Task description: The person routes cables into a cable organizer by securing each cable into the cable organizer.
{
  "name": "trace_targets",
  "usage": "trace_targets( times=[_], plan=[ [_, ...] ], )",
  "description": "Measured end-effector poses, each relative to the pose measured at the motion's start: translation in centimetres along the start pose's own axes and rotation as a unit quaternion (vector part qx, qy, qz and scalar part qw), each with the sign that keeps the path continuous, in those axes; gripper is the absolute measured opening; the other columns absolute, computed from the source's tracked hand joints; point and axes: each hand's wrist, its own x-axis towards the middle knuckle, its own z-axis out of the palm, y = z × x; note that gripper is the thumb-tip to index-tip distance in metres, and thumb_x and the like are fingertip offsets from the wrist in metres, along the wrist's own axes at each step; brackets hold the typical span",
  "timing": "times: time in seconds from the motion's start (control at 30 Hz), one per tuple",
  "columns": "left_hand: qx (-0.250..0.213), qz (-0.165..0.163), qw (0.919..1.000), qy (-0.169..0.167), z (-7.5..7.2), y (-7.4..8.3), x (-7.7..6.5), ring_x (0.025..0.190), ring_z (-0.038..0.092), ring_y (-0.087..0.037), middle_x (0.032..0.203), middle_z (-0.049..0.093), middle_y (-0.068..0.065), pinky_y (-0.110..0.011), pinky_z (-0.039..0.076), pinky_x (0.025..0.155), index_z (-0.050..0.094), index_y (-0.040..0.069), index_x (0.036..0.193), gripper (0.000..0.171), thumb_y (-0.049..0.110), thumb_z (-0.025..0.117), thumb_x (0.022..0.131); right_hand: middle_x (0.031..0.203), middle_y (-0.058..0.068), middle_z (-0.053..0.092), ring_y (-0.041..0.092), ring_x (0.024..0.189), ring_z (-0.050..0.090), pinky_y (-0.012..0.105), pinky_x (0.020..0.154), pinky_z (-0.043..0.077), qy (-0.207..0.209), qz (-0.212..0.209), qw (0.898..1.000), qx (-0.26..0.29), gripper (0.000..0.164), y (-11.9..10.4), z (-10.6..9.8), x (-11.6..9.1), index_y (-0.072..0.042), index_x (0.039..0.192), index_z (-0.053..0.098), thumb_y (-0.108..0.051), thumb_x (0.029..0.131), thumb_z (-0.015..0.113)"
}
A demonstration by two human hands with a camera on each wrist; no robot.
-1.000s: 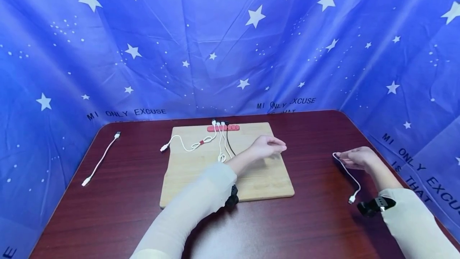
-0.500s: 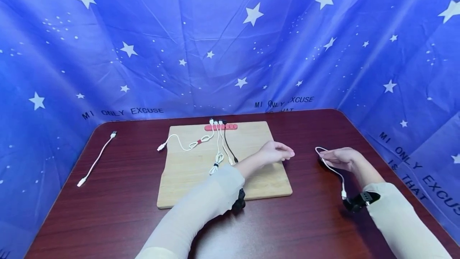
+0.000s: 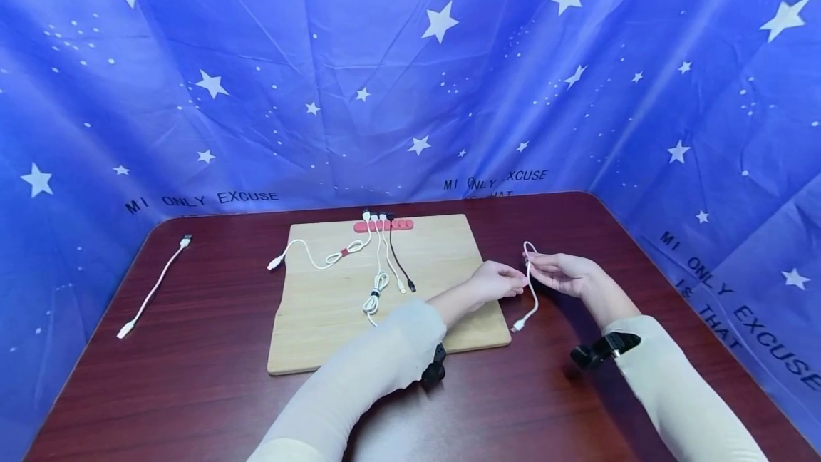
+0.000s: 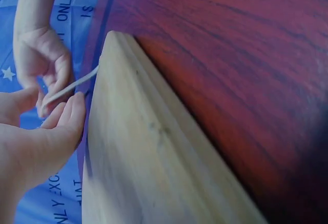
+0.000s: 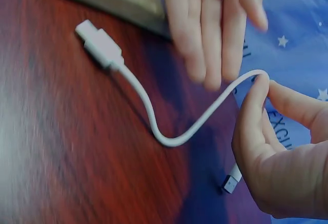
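My right hand (image 3: pixel 567 273) pinches a short white USB cable (image 5: pixel 174 141) between thumb and fingers, just past the right edge of the wooden board (image 3: pixel 288 351). In the right wrist view the cable bends down from the fingertips to a white plug (image 5: pixel 102 47). Its other plug (image 5: pixel 231 184) shows below the palm. My left hand (image 3: pixel 490 282) reaches over the board's right side. Its fingers (image 5: pixel 207 44) are extended and the thumb stands apart, close to the cable. Whether the fingertips touch it I cannot tell.
A red cable holder (image 3: pixel 404 224) lies along the board's far edge, with several cables in it. Among them are a white cable with a red tie (image 3: pixel 333 258), a bundled one (image 3: pixel 376 294) and a black one (image 3: pixel 399 262). Another white cable (image 3: pixel 154 287) lies at the table's left.
My right hand has carried the white USB cable leftwards, up to the left hand. My left hand has shifted slightly right relative to the board. The head view has turned slightly right.
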Motion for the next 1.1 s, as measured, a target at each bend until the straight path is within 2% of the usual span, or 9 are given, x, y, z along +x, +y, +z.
trace_targets(
  times=[0.17, 0.3, 0.43, 0.6, 0.73, 0.83, 0.93, 1.03, 1.1],
  plan=[
    [-0.012, 0.016, 0.9991, 0.036, 0.2, -0.3, 0.1, 0.097, 0.072, -0.028, 0.104, 0.072, -0.024, -0.024, 0.060, 0.080, 0.067, -0.007, 0.108, 0.022, 0.007, 0.063, 0.091, 0.090, 0.001, 0.074, 0.008, 0.084, 0.067, 0.016, 0.081, 0.057, -0.017, -0.016, 0.999, 0.026, 0.033, -0.2, 1.2, 0.7, -0.004, 0.089, 0.072, -0.001, 0.100, 0.041],
    [-0.031, 0.023, 0.9984, 0.043, 0.2, -0.6, 0.1, 0.093, 0.073, -0.029, 0.100, 0.072, -0.026, -0.026, 0.061, 0.078, 0.067, -0.007, 0.104, 0.019, 0.005, 0.063, 0.091, 0.088, 0.003, 0.073, 0.011, 0.083, 0.068, 0.018, 0.080, 0.058, -0.013, -0.025, 0.999, 0.026, 0.032, -0.5, 1.7, 0.9, -0.004, 0.087, 0.072, 0.000, 0.099, 0.042],
    [-0.081, 0.007, 0.9966, 0.016, 0.0, -0.7, -0.1, 0.099, 0.071, -0.032, 0.105, 0.069, -0.029, -0.030, 0.060, 0.082, 0.065, -0.011, 0.108, 0.022, 0.003, 0.061, 0.092, 0.086, 0.004, 0.072, 0.012, 0.082, 0.068, 0.021, 0.078, 0.059, -0.008, -0.034, 0.998, 0.043, 0.030, -0.8, 1.7, 1.1, -0.004, 0.086, 0.071, -0.001, 0.099, 0.044],
    [-0.140, -0.028, 0.9892, -0.033, -0.1, -0.5, -0.7, 0.109, 0.065, -0.038, 0.115, 0.063, -0.033, -0.036, 0.058, 0.090, 0.060, -0.014, 0.117, 0.029, 0.002, 0.055, 0.094, 0.084, 0.003, 0.070, 0.010, 0.078, 0.065, 0.021, 0.075, 0.057, -0.003, -0.039, 0.998, 0.058, 0.031, -1.4, 2.0, 1.3, -0.005, 0.086, 0.071, -0.006, 0.100, 0.044],
    [-0.168, -0.045, 0.9838, -0.043, 0.1, -0.2, -1.3, 0.108, 0.065, -0.037, 0.117, 0.061, -0.034, -0.038, 0.057, 0.091, 0.062, -0.013, 0.116, 0.028, 0.002, 0.056, 0.094, 0.083, 0.004, 0.068, 0.012, 0.076, 0.064, 0.023, 0.074, 0.057, 0.001, -0.049, 0.995, 0.086, 0.028, -2.0, 2.2, 1.5, -0.004, 0.086, 0.070, -0.006, 0.099, 0.045],
    [-0.183, -0.051, 0.9804, -0.053, 0.5, -0.2, -2.0, 0.107, 0.067, -0.035, 0.117, 0.061, -0.034, -0.039, 0.057, 0.091, 0.063, -0.013, 0.115, 0.027, 0.001, 0.058, 0.092, 0.081, 0.007, 0.067, 0.014, 0.075, 0.064, 0.023, 0.073, 0.058, -0.008, -0.057, 0.990, 0.129, 0.028, -2.5, 1.8, 1.6, -0.002, 0.086, 0.070, -0.004, 0.099, 0.046],
    [-0.176, -0.057, 0.9791, -0.084, 1.4, -0.4, -3.0, 0.104, 0.069, -0.034, 0.117, 0.061, -0.035, -0.040, 0.056, 0.092, 0.062, -0.014, 0.116, 0.027, -0.001, 0.057, 0.092, 0.081, 0.010, 0.068, 0.016, 0.075, 0.066, 0.022, 0.073, 0.058, -0.034, -0.080, 0.985, 0.147, 0.034, -3.3, 1.2, 1.6, -0.001, 0.089, 0.071, -0.004, 0.101, 0.039],
    [-0.164, -0.060, 0.9793, -0.103, 2.4, -0.6, -4.1, 0.098, 0.071, -0.032, 0.113, 0.063, -0.036, -0.041, 0.057, 0.090, 0.063, -0.015, 0.113, 0.026, -0.003, 0.057, 0.091, 0.084, 0.011, 0.071, 0.016, 0.075, 0.067, 0.021, 0.071, 0.058, -0.057, -0.104, 0.984, 0.134, 0.045, -4.2, 0.4, 1.7, 0.001, 0.092, 0.071, -0.010, 0.104, 0.029],
    [-0.160, -0.058, 0.9806, -0.098, 2.8, -0.7, -4.7, 0.095, 0.072, -0.031, 0.110, 0.065, -0.035, -0.040, 0.058, 0.088, 0.064, -0.015, 0.111, 0.024, -0.004, 0.058, 0.091, 0.085, 0.012, 0.071, 0.016, 0.074, 0.066, 0.021, 0.069, 0.057, -0.064, -0.107, 0.986, 0.112, 0.051, -4.7, 0.2, 1.8, 0.002, 0.094, 0.070, -0.018, 0.105, 0.025]
  ],
)
